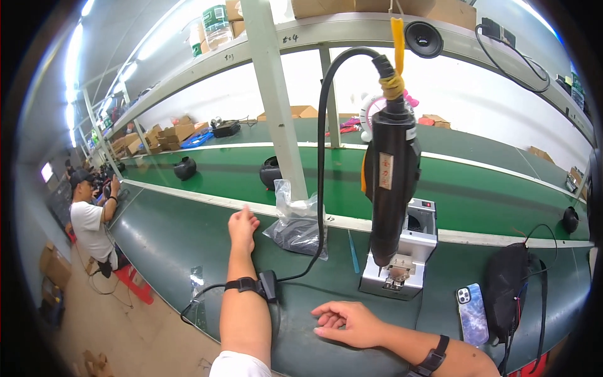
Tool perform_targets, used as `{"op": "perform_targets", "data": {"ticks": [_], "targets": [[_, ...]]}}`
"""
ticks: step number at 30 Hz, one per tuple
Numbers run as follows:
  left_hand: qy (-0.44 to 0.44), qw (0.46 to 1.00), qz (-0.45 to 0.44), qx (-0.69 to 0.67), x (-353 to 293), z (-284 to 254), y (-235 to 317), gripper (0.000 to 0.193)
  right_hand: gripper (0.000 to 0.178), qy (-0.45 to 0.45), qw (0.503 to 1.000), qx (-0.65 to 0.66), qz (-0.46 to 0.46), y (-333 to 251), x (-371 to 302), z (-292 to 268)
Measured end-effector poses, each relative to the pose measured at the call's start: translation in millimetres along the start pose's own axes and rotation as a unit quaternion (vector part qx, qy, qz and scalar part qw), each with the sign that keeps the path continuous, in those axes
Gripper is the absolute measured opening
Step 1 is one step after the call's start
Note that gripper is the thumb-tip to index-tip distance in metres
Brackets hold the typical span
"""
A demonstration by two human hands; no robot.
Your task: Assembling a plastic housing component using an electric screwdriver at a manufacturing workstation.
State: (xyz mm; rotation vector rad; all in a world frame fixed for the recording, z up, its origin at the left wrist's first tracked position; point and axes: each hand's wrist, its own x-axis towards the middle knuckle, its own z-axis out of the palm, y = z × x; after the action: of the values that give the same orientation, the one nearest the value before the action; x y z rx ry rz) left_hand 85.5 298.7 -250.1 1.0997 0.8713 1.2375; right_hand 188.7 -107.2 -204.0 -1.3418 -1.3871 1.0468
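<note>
My left hand (pixel 244 227) reaches forward over the green bench, loosely open with nothing in it. Just to its right lies a clear plastic bag (pixel 295 235) with dark contents I cannot make out. Closer to me, my right hand (pixel 349 323) hovers at or rests on the bench top, its fingers slightly bent and apart, holding nothing. A black electric screwdriver (pixel 391 182) hangs from a yellow cord, its tip above a silver and grey bench-top machine (pixel 418 242) with a metal mechanism in front. Between bag and machine is a thin blue tool (pixel 353 251).
A green conveyor belt (pixel 352 179) carries round black housings (pixel 185 168). A phone (pixel 472 314) and a black pouch with wires (pixel 506 286) lie at right. A white post (pixel 274 94) rises behind the bag. Far left, a person in a white shirt (pixel 88 226) sits at the bench.
</note>
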Motion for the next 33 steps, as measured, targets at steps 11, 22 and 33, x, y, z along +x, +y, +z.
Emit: {"op": "perform_targets", "data": {"ticks": [11, 22, 33], "targets": [[-0.015, 0.961, 0.074, 0.267, -13, 37, -1, 0.030, 0.043, 0.001, 0.996, -0.084, -0.042, 1, -3, -3], [0.029, 0.923, 0.168, 0.345, -23, 42, 11, 0.042, 0.040, -0.007, 0.992, -0.109, -0.057, -2, -2, -5], [0.047, 0.976, 0.082, 0.198, -8, 23, 6, 0.030, 0.026, -0.025, 0.988, -0.141, -0.063, -4, -4, -2]]}}
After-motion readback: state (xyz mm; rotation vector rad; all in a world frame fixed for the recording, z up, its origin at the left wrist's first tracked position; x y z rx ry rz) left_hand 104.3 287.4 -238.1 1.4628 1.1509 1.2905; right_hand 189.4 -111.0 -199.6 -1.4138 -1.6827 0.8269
